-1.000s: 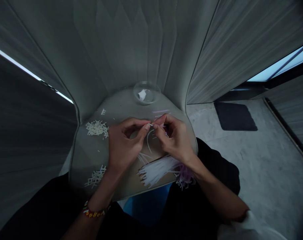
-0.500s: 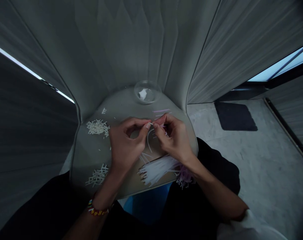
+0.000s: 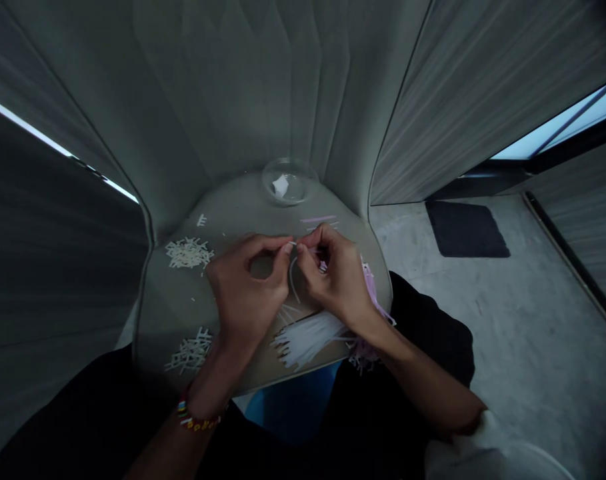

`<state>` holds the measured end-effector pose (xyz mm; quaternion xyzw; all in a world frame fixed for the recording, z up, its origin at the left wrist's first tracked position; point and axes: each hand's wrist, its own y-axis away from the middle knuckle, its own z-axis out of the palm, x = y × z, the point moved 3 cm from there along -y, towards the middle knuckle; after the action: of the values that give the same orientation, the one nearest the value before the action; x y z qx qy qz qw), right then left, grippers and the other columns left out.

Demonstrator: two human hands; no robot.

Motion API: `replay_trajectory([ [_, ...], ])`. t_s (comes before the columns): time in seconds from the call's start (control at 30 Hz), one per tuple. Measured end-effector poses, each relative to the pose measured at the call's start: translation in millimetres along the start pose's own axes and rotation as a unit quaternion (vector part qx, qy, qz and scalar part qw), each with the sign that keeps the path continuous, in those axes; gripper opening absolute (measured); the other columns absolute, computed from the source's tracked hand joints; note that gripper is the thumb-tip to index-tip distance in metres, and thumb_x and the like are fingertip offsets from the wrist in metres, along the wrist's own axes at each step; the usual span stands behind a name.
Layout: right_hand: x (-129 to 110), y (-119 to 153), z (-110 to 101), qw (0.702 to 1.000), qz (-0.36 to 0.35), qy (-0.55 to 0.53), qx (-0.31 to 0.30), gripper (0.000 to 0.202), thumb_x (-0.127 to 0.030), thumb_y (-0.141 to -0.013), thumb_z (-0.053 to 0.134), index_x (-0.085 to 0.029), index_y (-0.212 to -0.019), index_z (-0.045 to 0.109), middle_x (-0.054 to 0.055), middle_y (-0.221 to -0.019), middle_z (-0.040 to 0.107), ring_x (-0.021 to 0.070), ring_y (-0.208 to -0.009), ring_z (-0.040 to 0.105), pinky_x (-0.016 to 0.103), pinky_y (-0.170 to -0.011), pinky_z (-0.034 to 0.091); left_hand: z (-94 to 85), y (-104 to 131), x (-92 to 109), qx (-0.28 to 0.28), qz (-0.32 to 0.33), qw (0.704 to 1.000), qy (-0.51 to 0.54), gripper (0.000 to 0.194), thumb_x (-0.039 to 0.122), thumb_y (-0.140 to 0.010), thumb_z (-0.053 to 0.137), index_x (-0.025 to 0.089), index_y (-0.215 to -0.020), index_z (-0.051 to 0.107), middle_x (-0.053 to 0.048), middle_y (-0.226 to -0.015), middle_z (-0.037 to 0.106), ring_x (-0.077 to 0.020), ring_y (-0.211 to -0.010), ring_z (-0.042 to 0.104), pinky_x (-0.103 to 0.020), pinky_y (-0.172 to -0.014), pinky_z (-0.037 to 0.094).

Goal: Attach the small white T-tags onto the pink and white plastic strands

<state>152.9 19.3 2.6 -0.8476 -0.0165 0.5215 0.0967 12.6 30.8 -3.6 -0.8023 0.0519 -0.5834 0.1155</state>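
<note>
Over the middle of a grey chair seat (image 3: 243, 200), my left hand (image 3: 250, 287) and my right hand (image 3: 335, 277) pinch a small white piece (image 3: 293, 244) between thumbs and forefingers, their fingertips almost touching. From the pinch a thin pale strip (image 3: 293, 280) curves down toward the seat. Below my right hand lies a bundle of white strips (image 3: 307, 340), with loose strips beside it. Pink strips (image 3: 373, 287) show past my right wrist. Two piles of short pale pieces, one upper (image 3: 189, 253) and one lower (image 3: 190, 352), lie left of my left hand.
A clear round dish (image 3: 303, 190) holding a white scrap (image 3: 280, 186) stands at the seat's back, before the backrest (image 3: 243, 87). Several thin strips (image 3: 319, 219) lie nearby. Something blue (image 3: 293, 407) is under the seat. A dark mat (image 3: 467, 230) lies on the floor at right.
The whole view has shifted slightly, so everything appears a little further left. More of the pink strips shows beside my right wrist. Both hands keep their pinch on the small white piece.
</note>
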Motion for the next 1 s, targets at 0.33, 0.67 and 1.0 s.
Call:
replay_trajectory([
  [0.33,1,0,1,1.000,-0.003,0.011,-0.005,0.018,-0.035,-0.096,0.058,-0.021,-0.085,0.059,-0.001,-0.070,0.059,0.0129,-0.062,0.054,0.028,-0.060,0.041,1.1,1,2,-0.006,0.016,1.000,-0.018,0.007,0.025,-0.088,0.071,0.027,-0.092,0.077,-0.002,-0.093,0.076,-0.0205,-0.088,0.072,-0.039,-0.086,0.059],
  [0.67,2,-1,-8,0.999,0.003,-0.031,-0.018,0.015,-0.034,-0.097,0.061,-0.021,-0.090,0.063,0.001,-0.079,0.066,0.0140,-0.066,0.056,0.028,-0.061,0.043,-5.4,-6,6,-0.039,0.019,0.999,0.006,0.008,0.028,-0.089,0.072,0.031,-0.095,0.078,0.000,-0.095,0.077,-0.0206,-0.089,0.073,-0.038,-0.085,0.060],
  [1.0,0,-3,-11,0.998,-0.013,-0.029,-0.051,0.016,-0.030,-0.096,0.062,-0.019,-0.085,0.060,0.000,-0.077,0.064,0.0125,-0.065,0.053,0.027,-0.059,0.038,-6.3,-7,4,-0.039,0.045,0.998,-0.002,0.008,0.024,-0.086,0.075,0.026,-0.092,0.079,-0.001,-0.092,0.079,-0.0180,-0.083,0.073,-0.031,-0.077,0.058],
])
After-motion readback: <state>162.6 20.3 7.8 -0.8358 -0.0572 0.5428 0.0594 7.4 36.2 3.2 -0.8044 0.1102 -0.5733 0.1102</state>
